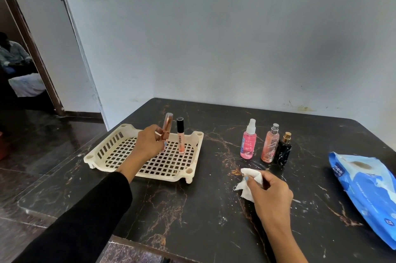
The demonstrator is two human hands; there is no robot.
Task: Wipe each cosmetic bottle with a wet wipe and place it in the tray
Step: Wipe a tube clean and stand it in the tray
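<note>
Rose-gold tube [167,127] in left hand [147,142] – seemingly upright; wipe [250,179] in right hand [267,192]

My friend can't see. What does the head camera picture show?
A left hand stands a rose-gold tube in a cream tray beside a lip gloss. The right hand holds a white wipe; three bottles wait nearby.

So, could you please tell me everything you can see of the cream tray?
The cream tray looks like plastic: square, with a lattice floor, slotted low walls, round corner posts and short feet. It sits flat on the dark marbled table, left of the spray bottles. A lip gloss tube stands upright in it, and the left hand holds a rose-gold tube over it.
</note>
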